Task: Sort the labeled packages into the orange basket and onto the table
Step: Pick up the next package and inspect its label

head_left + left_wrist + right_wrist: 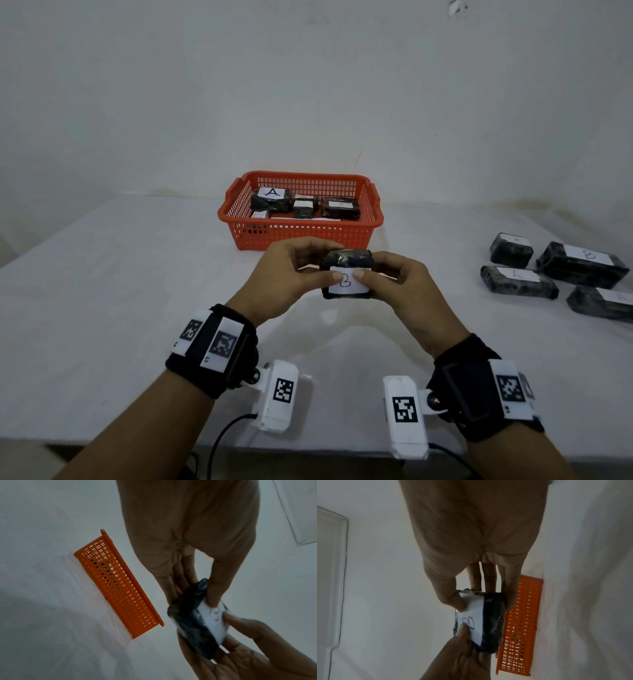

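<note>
Both forearms enter from the near edge, each wearing a black wrist strap with white marker tags and a white camera housing. Left hand (284, 274) and right hand (400, 284) meet above the white surface (120, 308), just in front of the orange basket (301, 233), and hold 1 black-wrapped package (346, 274) between them, clear of the surface.

Left grip: thumb on the white paper label facing the camera, fingers curled behind the package, pinching its left end. Right grip: thumb on the same label, fingers behind, pinching the right end. Label reads "B"; both thumb tips rest on the paper on either side of the letter. Both wrist views confirm thumb on the label face and fingers on the opposite face.

Orange basket stands at far centre of the surface and contains several black-wrapped packages; 2 show labels reading "A", and the exact count cannot be told.

Right side of the surface: 4 black-wrapped packages (579, 263) lie close together, each with a white label on top. 1 label appears to read "B"; the others are too blurred to read. The nearest one is cut by the picture's right edge.
</note>
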A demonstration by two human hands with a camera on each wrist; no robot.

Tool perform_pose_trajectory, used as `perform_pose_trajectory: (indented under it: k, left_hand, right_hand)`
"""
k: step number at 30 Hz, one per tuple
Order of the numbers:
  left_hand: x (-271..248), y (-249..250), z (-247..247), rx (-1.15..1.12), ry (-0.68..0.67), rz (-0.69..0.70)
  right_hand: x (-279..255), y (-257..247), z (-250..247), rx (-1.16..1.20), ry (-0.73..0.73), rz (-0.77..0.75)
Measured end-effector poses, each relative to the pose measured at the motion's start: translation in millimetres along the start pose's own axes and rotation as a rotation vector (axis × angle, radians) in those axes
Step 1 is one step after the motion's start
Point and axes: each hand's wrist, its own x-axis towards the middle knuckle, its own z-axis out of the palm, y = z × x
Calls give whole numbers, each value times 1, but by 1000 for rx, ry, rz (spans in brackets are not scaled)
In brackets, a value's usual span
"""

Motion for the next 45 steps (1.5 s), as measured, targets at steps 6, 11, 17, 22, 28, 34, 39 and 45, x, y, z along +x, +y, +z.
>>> perform_pose_trajectory:
  k: [6,11,17,22,28,34,39,45]
  left_hand:
    - [0,-2,1,48,-26,52]
    - [0,-1,3,71,-55,-57]
    - [0,-4,3,45,-13,-43]
    - [1,-2,3,26,-17,-72]
    - [0,-2,2,24,-22,-83]
    - [0,-3,2,-12,28,-79]
    - [-4,0,4,-64,-10,-90]
    - [-4,-1,3,-4,14,-79]
  right_hand:
    - [0,-4,4,163,-43,130]
    - [2,-3,2,136,31,74]
    - [2,-2,0,142,19,82]
    - [2,-3,-1,116,11,53]
    - [0,0,0,77,26,17]
    - [-2,2,-2,96,1,27]
    - [-1,2,-1,70,40,13]
    - [-2,1,1,119,21,40]
